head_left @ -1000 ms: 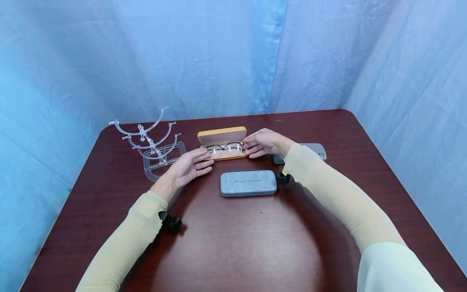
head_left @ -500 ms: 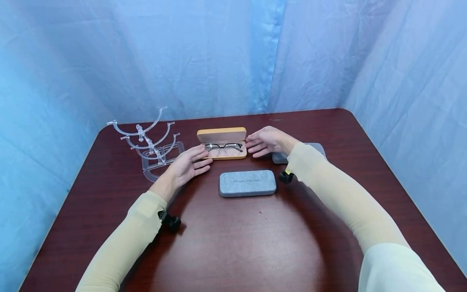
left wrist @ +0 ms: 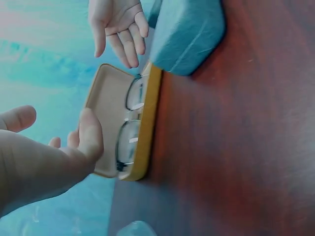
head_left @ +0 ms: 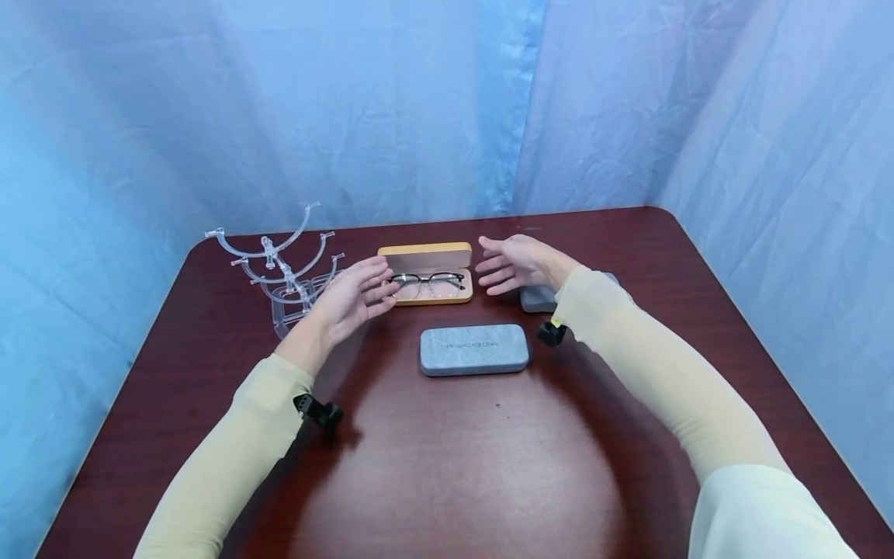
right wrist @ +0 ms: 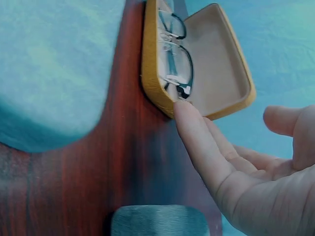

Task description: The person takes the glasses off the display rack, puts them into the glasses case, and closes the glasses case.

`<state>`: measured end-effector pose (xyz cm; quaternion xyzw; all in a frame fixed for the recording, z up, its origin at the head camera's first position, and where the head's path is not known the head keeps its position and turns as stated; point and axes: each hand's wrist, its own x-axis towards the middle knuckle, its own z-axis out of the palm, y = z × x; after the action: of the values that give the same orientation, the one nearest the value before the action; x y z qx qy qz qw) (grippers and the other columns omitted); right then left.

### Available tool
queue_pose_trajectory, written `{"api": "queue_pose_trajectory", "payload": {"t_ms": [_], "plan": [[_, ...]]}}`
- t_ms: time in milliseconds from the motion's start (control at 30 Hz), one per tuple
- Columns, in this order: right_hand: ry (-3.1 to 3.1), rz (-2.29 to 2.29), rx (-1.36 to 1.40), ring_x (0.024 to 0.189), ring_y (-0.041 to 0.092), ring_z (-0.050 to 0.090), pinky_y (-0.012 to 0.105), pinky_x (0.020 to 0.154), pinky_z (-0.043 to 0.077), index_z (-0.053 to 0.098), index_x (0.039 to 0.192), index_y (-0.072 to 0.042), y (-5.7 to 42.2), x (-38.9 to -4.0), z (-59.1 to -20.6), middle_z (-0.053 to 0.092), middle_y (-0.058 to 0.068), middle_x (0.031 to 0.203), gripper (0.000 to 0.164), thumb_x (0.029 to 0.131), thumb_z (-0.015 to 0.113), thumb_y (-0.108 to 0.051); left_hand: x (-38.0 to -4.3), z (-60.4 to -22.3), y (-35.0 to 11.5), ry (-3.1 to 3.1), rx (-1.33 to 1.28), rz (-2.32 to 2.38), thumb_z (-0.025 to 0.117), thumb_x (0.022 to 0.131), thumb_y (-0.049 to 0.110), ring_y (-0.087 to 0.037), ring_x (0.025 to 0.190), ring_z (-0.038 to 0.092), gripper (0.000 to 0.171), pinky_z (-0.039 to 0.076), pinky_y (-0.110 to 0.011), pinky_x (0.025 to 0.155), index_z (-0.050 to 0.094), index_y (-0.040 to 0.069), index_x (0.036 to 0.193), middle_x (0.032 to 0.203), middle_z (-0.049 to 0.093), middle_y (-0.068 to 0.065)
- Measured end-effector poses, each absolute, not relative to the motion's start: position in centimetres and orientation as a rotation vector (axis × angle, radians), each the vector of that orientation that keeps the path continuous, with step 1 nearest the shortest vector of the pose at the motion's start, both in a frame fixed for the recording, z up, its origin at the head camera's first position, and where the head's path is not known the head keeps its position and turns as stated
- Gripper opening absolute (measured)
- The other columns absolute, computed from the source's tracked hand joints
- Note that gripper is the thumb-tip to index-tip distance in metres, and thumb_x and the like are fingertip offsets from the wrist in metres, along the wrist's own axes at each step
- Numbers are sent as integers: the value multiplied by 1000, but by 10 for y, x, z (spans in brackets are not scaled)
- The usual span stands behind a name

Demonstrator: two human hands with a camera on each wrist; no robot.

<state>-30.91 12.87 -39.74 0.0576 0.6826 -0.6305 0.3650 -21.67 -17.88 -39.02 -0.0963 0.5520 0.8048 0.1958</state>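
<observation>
A yellow glasses case [head_left: 462,298] stands with its lid up near the back of the table. Inside it lies a pair of dark-browed eyeglasses [head_left: 427,279], lenses facing me. My left hand [head_left: 355,299] is at the case's left end, fingers loosely extended, overlapping its corner in the head view; the left wrist view shows nothing in its grasp. To the right of the case, my right hand [head_left: 520,265] is held with fingers spread and a small gap from it in the head view. It holds nothing either.
A blue-grey glasses case [head_left: 475,349] lies shut in front of the yellow one. Another grey case [head_left: 538,300] sits partly behind my right wrist. A clear tiered display stand [head_left: 279,268] rises on the left, beside my left hand. Blue curtains surround the table.
The eyeglasses, earlier between both hands at the case, now lie lower inside it. My hands have let go, lifted slightly and drawn apart, the right one moving further rightward.
</observation>
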Motion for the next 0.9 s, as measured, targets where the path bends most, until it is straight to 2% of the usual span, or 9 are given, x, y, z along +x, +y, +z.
{"api": "queue_pose_trajectory", "payload": {"t_ms": [133,300,400,600,733,900], "plan": [[1730,-1657,166,132,39,53,49,95,56,18,161,-5,130,-311,-394,44,21,153,79,104,52,-48,-227,-382,-179,1666,-330,2245,52,107,20,-31,142,38,54,36,-46,115,35,11,157,159,36,-12],[1721,-1634,146,136,39,49,49,96,55,19,162,-7,127,-312,-394,40,20,156,81,103,56,-49,-240,-383,-185,1738,-425,2233,57,104,23,-28,146,30,58,35,-45,115,35,14,158,160,35,-5],[1727,-1627,144,136,38,48,49,97,54,23,161,-8,124,-312,-395,39,19,156,81,101,58,-49,-248,-386,-186,1762,-464,2191,59,103,24,-27,149,23,62,33,-45,117,33,15,159,162,31,-3],[1715,-1623,128,139,38,44,53,102,49,28,158,-5,112,-312,-401,39,18,156,85,98,62,-54,-260,-397,-186,1720,-523,2090,57,104,35,-26,154,13,71,17,-48,123,22,17,163,168,14,-8],[1720,-1598,136,139,36,44,54,102,50,30,157,-5,105,-311,-406,39,17,156,88,95,62,-59,-264,-405,-186,1666,-577,2049,56,103,43,-26,152,18,74,22,-48,121,20,20,163,168,16,-9],[1734,-1648,183,137,37,46,53,98,53,33,155,-4,101,-312,-412,42,17,154,85,96,61,-58,-268,-409,-181,1698,-594,2011,54,103,45,-27,149,24,71,29,-46,118,22,21,162,166,20,-10]]}}
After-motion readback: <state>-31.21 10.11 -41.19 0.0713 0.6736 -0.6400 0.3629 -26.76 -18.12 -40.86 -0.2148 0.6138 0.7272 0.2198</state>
